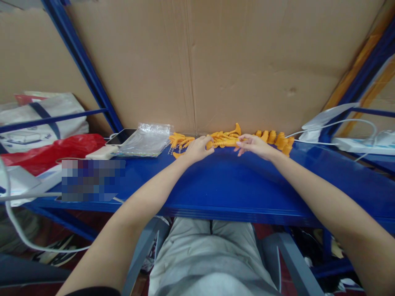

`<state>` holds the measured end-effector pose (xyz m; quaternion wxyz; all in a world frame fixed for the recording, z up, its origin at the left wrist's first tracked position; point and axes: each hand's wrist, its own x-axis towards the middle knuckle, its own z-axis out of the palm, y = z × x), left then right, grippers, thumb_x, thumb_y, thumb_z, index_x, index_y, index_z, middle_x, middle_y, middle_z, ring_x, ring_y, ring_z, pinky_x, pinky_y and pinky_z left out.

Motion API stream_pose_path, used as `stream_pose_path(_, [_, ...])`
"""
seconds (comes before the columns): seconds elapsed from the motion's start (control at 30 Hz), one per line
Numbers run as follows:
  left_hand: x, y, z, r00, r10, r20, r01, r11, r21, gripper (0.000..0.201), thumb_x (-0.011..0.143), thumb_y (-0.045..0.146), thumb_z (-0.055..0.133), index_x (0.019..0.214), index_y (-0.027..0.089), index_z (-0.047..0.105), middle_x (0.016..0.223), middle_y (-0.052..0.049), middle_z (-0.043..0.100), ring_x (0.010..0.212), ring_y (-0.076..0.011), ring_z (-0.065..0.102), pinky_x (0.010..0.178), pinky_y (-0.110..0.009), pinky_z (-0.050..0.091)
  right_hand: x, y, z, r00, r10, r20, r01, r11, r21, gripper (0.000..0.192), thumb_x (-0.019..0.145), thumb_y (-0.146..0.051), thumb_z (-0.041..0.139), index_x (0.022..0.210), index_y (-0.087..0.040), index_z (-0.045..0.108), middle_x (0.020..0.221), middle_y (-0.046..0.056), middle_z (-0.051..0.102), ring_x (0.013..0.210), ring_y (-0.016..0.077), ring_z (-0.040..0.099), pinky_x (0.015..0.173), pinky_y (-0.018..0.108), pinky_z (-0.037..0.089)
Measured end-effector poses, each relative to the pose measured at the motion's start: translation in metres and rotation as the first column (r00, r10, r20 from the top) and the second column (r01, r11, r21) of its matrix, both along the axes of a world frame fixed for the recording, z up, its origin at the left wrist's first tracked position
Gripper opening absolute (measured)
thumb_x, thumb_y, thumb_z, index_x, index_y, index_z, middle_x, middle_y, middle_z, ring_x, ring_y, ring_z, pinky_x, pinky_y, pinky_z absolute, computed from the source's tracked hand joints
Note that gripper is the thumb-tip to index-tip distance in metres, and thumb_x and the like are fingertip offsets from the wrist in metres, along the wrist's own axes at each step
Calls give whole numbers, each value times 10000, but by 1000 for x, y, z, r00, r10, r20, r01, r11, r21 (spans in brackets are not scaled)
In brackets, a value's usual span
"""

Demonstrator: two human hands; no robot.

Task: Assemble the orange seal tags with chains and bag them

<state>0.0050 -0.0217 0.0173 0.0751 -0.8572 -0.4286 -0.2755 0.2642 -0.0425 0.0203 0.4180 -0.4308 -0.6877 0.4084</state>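
Both hands, left hand [197, 149] and right hand [251, 144], pinch orange plastic pieces [225, 139] (clear bag [146, 139] lies nearby).

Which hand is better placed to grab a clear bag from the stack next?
Left, likely. The left hand rests on the orange pieces, on the side nearer the clear bags. The right hand lies farther away and would have to cross over the left.

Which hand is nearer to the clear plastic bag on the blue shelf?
Left. The left hand lies just to the right of the clear plastic bag; the right hand is farther right, past the orange pieces.
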Motion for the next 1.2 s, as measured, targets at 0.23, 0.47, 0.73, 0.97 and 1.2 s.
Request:
stream_pose_path(0.23, [-1, 2, -2, 999, -11, 33, 10, 1000, 26, 264, 905, 370, 600, 1064, 163, 638, 1053, -110, 703, 979, -233, 662, 858, -311, 482, -10, -6, 3, 999, -54, 5, 54, 998, -46, 364, 884, -517, 673, 802, -194, 527, 671, 57, 720, 487, 138, 647, 518, 260, 523])
stream_pose_path(0.47, [0, 5, -2, 999, 7, 43, -10, 998, 69, 245, 915, 399, 602, 995, 170, 634, 1002, -100, 710, 953, -245, 676, 813, -316, 490, -10, -5, 0, 1000, -3, -8, 3, 1000, 14, 447, 760, -429, 805, 1011, -219, 500, 718, -5, 727, 506, 132, 652, 511, 254, 514])
stream_pose_path(0.73, [-1, 7, -5, 998, -18, 53, 9, 986, 164, 241, 898, 413, 616, 970, 183, 632, 944, -82, 703, 907, -231, 674, 763, -299, 495, -11, -6, 0, 1000, 3, -17, -2, 999, 41, 437, 727, -505, 814, 874, -206, 531, 632, 1, 711, 465, 129, 632, 486, 243, 477])
stream_pose_path(0.97, [1, 5, -6, 999, -22, 39, 14, 984, 178, 244, 904, 401, 613, 989, 174, 641, 950, -85, 708, 892, -222, 673, 757, -294, 494, -12, -8, 2, 999, -31, 8, 31, 1000, 4, 493, 771, -650, 719, 736, -179, 576, 598, 41, 696, 456, 124, 622, 491, 241, 467])
stream_pose_path(1.2, [0, 4, -6, 997, -51, 63, 38, 981, 190, 250, 902, 423, 620, 974, 184, 641, 916, -67, 702, 881, -207, 670, 756, -285, 500, -16, -10, 5, 995, -78, -68, 75, 996, -45, 450, 790, -573, 747, 682, -172, 576, 570, 47, 678, 434, 121, 607, 457, 238, 462])
